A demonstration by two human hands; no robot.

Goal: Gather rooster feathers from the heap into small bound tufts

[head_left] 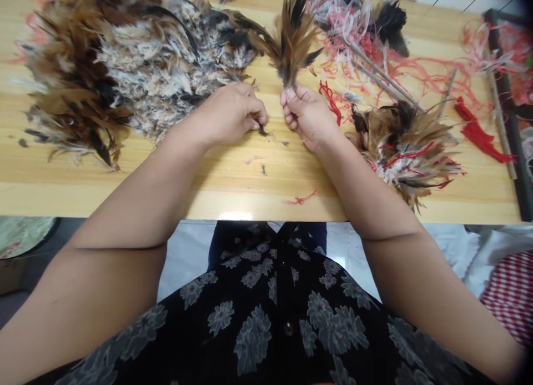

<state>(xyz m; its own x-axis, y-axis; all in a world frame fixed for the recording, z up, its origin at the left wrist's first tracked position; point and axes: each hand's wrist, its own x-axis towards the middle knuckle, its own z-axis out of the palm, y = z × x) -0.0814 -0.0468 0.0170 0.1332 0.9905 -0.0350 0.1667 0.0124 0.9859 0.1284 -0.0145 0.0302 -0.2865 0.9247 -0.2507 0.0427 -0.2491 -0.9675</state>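
My right hand point(308, 114) pinches the base of a bunch of brown and black feathers point(292, 38), whose tips fan out away from me. To its left, my left hand point(238, 111) has thumb and fingers pressed together, with a small dark feather point(262, 130) at the fingertips. A large heap of feathers point(158, 68), white and fluffy in the middle and brown at the side, lies beside and beyond my left hand. Close to my right forearm rests a pile of brown feather bunches point(410, 151) with red strings among them.
Tangled pink and white plastic strips point(345, 18) lie at the back right, with thin sticks point(381, 74) across them. A red string bundle point(478, 130) sits near a dark frame point(506, 101) on the right. Feather scraps and a red thread point(302, 198) dot the wooden table point(233, 190).
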